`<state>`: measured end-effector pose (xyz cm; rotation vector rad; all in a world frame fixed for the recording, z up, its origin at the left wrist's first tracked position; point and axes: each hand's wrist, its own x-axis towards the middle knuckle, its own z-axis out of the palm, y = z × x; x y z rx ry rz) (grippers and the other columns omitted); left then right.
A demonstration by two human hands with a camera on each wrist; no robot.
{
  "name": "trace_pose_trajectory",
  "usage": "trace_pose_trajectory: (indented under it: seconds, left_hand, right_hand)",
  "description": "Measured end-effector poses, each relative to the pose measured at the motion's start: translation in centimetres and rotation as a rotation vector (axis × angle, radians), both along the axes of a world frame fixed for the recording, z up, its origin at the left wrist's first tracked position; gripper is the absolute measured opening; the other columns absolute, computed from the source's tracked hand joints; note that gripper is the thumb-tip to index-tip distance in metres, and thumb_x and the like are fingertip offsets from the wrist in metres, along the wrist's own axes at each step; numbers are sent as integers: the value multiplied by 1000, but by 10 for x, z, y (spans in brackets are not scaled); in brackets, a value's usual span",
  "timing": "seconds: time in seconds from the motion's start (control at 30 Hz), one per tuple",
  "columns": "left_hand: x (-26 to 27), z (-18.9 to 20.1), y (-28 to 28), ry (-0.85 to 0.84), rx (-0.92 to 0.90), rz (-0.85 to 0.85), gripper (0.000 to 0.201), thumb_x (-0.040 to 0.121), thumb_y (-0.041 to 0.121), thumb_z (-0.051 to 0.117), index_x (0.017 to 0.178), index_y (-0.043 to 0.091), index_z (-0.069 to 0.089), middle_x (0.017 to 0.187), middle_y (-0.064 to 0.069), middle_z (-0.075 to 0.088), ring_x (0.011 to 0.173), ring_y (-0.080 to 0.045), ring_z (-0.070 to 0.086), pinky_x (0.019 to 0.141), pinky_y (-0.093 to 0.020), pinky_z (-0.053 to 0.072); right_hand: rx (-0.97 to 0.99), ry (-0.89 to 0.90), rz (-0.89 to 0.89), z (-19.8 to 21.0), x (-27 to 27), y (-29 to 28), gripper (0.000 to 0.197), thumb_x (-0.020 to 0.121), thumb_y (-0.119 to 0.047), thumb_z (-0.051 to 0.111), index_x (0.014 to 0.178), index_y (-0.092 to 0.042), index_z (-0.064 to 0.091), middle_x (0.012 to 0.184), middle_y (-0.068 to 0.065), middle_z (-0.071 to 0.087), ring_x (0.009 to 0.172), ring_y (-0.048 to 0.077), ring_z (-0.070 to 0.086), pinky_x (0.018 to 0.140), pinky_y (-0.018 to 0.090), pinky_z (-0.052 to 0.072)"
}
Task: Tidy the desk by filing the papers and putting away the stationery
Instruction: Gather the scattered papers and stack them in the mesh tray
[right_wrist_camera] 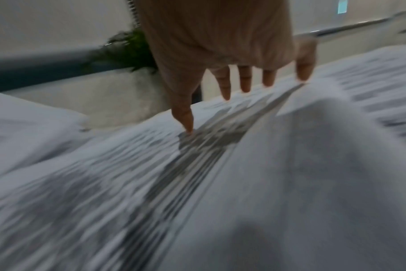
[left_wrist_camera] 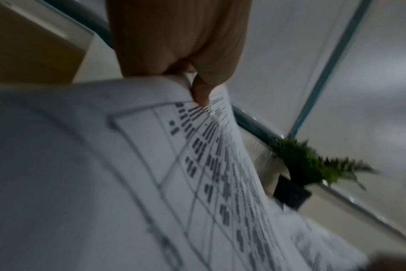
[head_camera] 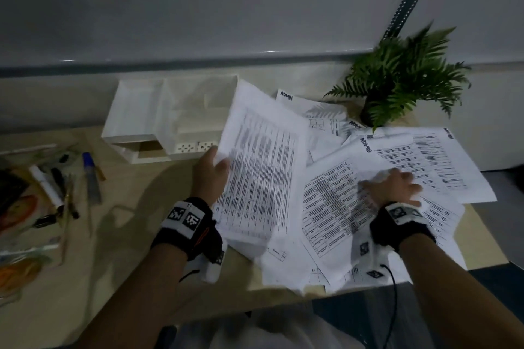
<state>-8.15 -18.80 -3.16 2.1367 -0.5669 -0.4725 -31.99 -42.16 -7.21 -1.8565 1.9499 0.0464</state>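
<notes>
Printed sheets with tables lie scattered over the right half of the wooden desk (head_camera: 147, 198). My left hand (head_camera: 213, 176) pinches the left edge of one printed sheet (head_camera: 261, 167) and holds it raised and tilted above the pile; the left wrist view shows my left hand (left_wrist_camera: 192, 80) with thumb and fingers closed on the printed sheet (left_wrist_camera: 151, 174). My right hand (head_camera: 397, 187) lies on the loose papers (head_camera: 334, 207) to the right. In the right wrist view, my right hand (right_wrist_camera: 241, 88) has spread straight fingertips (right_wrist_camera: 226, 91) pressing on the loose papers (right_wrist_camera: 197, 183).
A white desk organiser (head_camera: 167, 119) with several compartments stands at the back centre. Pens, markers and other stationery (head_camera: 62, 187) lie jumbled at the left. A potted fern (head_camera: 397, 79) stands at the back right, next to the papers. Some sheets overhang the desk's front edge.
</notes>
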Motion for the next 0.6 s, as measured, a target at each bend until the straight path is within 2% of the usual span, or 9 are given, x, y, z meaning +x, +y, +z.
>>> trace_pose_trajectory:
  seconds: [0.07, 0.13, 0.23, 0.3, 0.4, 0.47, 0.5, 0.53, 0.6]
  left_hand:
    - [4, 14, -5, 9, -110, 56, 35, 93, 18, 50, 124, 2, 53, 101, -6, 58, 87, -19, 55, 56, -16, 44]
    - [9, 28, -15, 29, -165, 31, 30, 96, 13, 48, 121, -2, 55, 99, -6, 56, 83, -16, 53, 59, -9, 41]
    - [10, 29, -41, 56, -52, -120, 32, 95, 14, 52, 119, -5, 57, 93, -8, 56, 82, -17, 52, 55, -12, 37]
    - [2, 16, -56, 141, 101, -220, 35, 95, 16, 53, 124, -3, 55, 94, -6, 56, 88, -17, 51, 57, -17, 35]
    - [-12, -9, -62, 344, 229, -371, 39, 94, 16, 53, 128, -4, 52, 98, -7, 58, 98, -17, 51, 77, -23, 40]
    - [-21, -14, -59, 419, 257, -423, 41, 95, 18, 52, 130, -3, 49, 114, -6, 56, 114, -25, 51, 97, -31, 40]
    - [-23, -14, -57, 462, 220, -418, 40, 95, 16, 51, 129, -6, 49, 111, -6, 56, 117, -28, 51, 97, -35, 41]
    - [-22, -12, -54, 506, 154, -388, 38, 96, 13, 50, 125, -11, 50, 102, -11, 60, 111, -31, 56, 91, -35, 44]
    - [-11, 6, -48, 641, -49, -296, 28, 97, 10, 46, 106, -11, 61, 74, -10, 66, 74, -23, 63, 69, -29, 49]
  right_hand:
    - [38, -5, -131, 6, -21, -5, 91, 72, -44, 73, 140, -5, 25, 151, 21, 17, 138, 40, 17, 112, 57, 17]
    - [96, -56, -188, 5, -29, -3, 96, 73, -48, 71, 142, -4, 21, 151, 25, 15, 139, 43, 16, 111, 56, 18]
    - [77, -5, -54, 5, -16, 9, 85, 67, -50, 75, 129, -8, 36, 140, 23, 28, 131, 42, 25, 103, 56, 28]
    - [91, -60, 51, 9, 0, 24, 69, 71, -39, 73, 126, -12, 41, 135, 19, 31, 127, 40, 28, 101, 53, 30]
    - [190, -306, 37, 0, 19, 52, 60, 84, -23, 59, 135, -7, 33, 138, 16, 30, 129, 41, 31, 105, 49, 32]
    - [388, -645, 13, -6, 21, 66, 75, 74, -28, 51, 139, 2, 28, 136, 12, 37, 127, 33, 42, 99, 32, 43]
    - [445, -718, 25, -4, 19, 69, 80, 68, -28, 45, 138, 7, 29, 135, 8, 40, 123, 25, 46, 91, 22, 46]
    - [465, -748, 25, -2, 18, 67, 81, 67, -27, 41, 138, 9, 29, 140, 10, 40, 123, 23, 47, 89, 20, 45]
    - [444, -672, 54, 3, 21, 58, 73, 78, -26, 44, 142, 3, 22, 146, 21, 32, 129, 37, 42, 96, 35, 42]
